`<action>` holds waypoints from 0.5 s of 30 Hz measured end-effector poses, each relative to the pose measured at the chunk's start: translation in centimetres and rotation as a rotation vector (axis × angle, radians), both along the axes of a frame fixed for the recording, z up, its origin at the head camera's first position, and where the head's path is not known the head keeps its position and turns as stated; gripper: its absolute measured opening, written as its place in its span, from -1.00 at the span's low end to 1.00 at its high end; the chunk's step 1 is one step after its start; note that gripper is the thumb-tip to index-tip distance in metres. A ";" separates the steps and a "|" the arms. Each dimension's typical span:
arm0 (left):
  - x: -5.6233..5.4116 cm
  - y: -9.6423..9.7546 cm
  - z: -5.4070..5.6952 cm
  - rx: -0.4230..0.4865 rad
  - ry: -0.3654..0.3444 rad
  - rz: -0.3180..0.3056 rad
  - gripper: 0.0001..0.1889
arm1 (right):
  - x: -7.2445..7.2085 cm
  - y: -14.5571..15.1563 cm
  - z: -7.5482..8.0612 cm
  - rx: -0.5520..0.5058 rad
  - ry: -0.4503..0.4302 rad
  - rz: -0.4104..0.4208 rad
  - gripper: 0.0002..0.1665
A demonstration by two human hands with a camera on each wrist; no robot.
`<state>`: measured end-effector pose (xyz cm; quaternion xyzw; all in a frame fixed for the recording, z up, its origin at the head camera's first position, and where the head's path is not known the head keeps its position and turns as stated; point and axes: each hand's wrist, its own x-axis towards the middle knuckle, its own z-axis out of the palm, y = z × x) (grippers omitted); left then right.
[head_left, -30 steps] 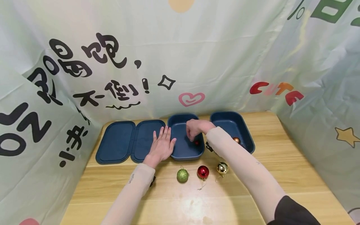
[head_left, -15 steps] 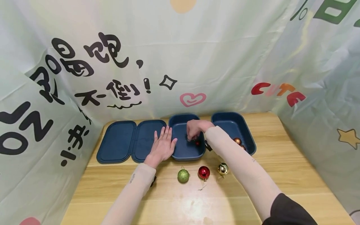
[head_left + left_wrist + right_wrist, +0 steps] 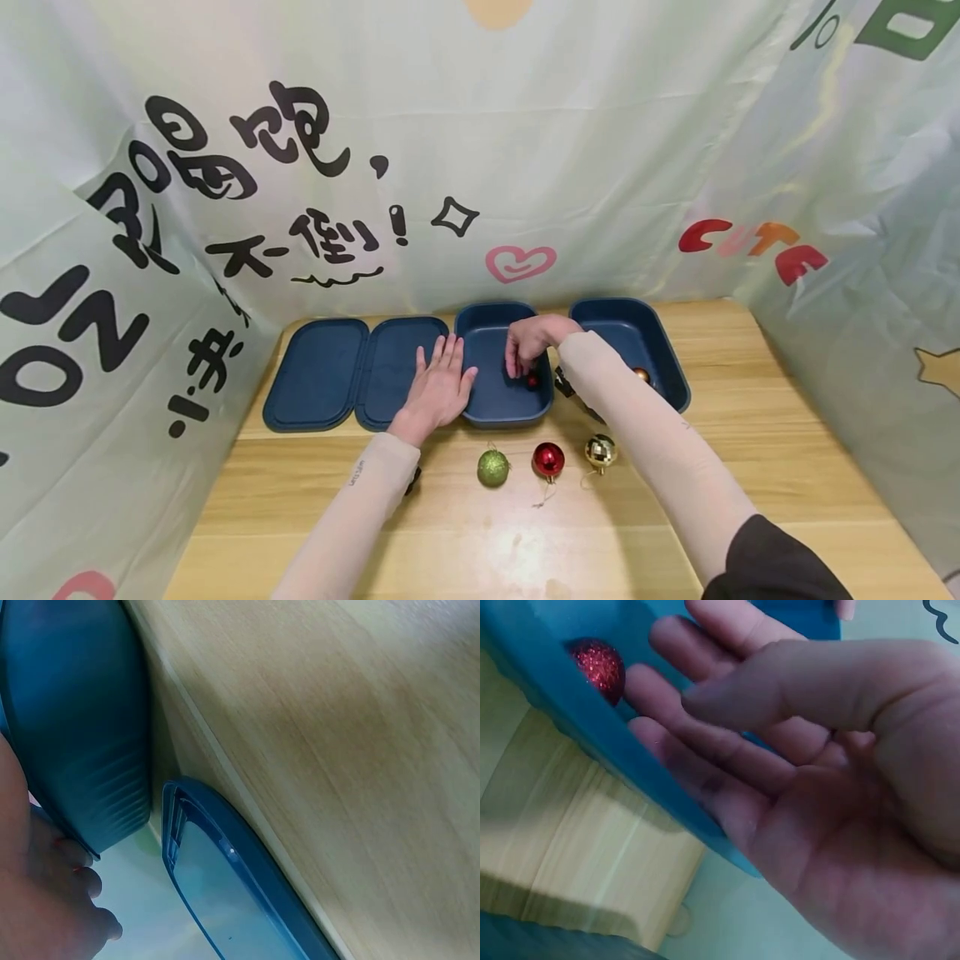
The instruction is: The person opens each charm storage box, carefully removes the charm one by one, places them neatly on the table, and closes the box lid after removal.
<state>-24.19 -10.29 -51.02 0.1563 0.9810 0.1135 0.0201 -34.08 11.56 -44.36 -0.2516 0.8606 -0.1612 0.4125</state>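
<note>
Dipping into the centre of the head view, the right hand (image 3: 529, 342) is bent sharply at the wrist, its fingers pointed down inside a blue box (image 3: 506, 416). And here, in the right wrist view, its grip is seen loosely open: the fingers are gently curved and a little spread, the thumb is laid across in front of them, and nothing is seen to be held. Just beyond the fingertips, at upper left of that view, a red glittery ball (image 3: 598, 669) is tucked against the box wall; whether it is touched cannot be told.

Over to the left hand (image 3: 437, 390), centre of the head view: it is held palm down, fingers straight and fanned toward the top of the frame, its thumb laid over the box's left rim. That grip, too, is open, with nothing clasped. Left of it, two flat blue panels (image 3: 317, 375) are laid side by side on the table (image 3: 480, 554).

Below the box, lower centre, a row is formed by a green ball (image 3: 492, 468), a shiny red ball (image 3: 548, 460) and a gold faceted ball (image 3: 600, 451). At right, a second box (image 3: 615, 325) is crossed by the right sleeve (image 3: 660, 437), and a copper ball (image 3: 642, 373) inside is partly hidden.
</note>
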 end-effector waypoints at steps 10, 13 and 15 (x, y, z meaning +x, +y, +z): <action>0.0 0.1 0.0 0.003 -0.014 -0.001 -0.31 | 0.3 -0.6 -0.4 0.032 -0.039 -0.049 -0.72; -0.1 0.1 0.0 0.000 -0.012 -0.002 -0.31 | 0.6 -0.6 -0.5 0.018 -0.061 -0.066 -0.74; -0.1 0.1 0.0 -0.006 -0.007 -0.004 -0.31 | 0.8 -0.6 -0.7 0.008 -0.076 -0.075 -0.75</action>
